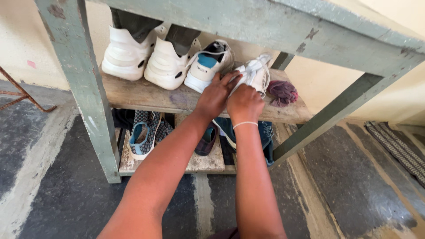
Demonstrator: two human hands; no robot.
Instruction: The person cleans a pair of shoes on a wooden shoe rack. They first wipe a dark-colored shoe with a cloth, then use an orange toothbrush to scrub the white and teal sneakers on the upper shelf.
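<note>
White lace-up sneaker [254, 73] sits on middle wooden shelf [146, 95] of green-painted rack, toward shelf's right end. Upper is white w/ white laces bunched and looped on top; fabric looks soft, a bit crumpled. Toe/heel direction can't tell, since lower near part is hidden behind both hands. Shoe is tilted, leaning left toward its neighbour, a white sneaker w/ blue tongue [208, 66], the two touching or almost. Left hand [214, 95] lies on sneaker's left side, fingers at the laces; right hand [244, 104] covers its near side, fingers curled around it. Purple cloth wad [282, 93] lies just beside it on the right.
</note>
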